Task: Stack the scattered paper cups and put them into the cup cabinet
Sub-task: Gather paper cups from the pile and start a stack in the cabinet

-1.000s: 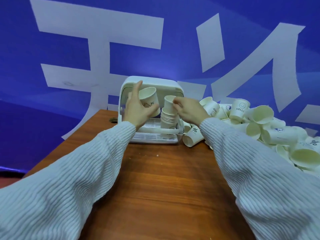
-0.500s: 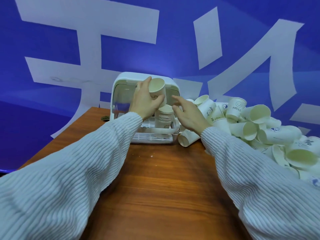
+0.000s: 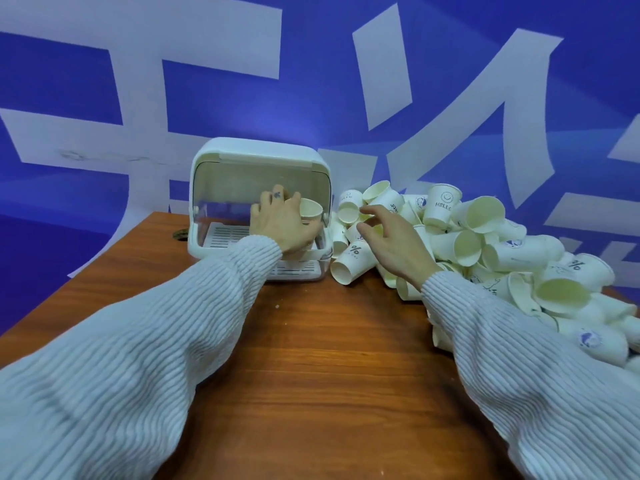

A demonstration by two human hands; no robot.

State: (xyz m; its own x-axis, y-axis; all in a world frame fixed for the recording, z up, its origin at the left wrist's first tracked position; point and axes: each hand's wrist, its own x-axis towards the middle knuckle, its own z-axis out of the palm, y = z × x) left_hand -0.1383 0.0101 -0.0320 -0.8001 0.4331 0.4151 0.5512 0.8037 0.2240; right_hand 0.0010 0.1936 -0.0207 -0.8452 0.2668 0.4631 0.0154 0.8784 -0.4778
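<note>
The white cup cabinet (image 3: 207, 168) stands at the table's far edge with its clear lid raised. My left hand (image 3: 282, 225) is inside its opening, wrapped around a stack of paper cups (image 3: 310, 210); only the top cup's open mouth shows past my fingers. My right hand (image 3: 393, 242) hovers with fingers spread over the heap of scattered paper cups (image 3: 485, 244) to the right of the cabinet, holding nothing. A cup with a percent mark (image 3: 351, 261) lies on its side just under that hand.
The wooden table (image 3: 311, 358) stretches toward me. A slatted white tray (image 3: 221, 235) forms the cabinet floor. A small round hole (image 3: 180, 234) sits in the table left of the cabinet. A blue wall with large white shapes (image 3: 311, 81) rises behind.
My left hand has lowered its cup onto the stack inside the cabinet and now grips the stack. My right hand let go of the stack and moved right over the loose cups.
</note>
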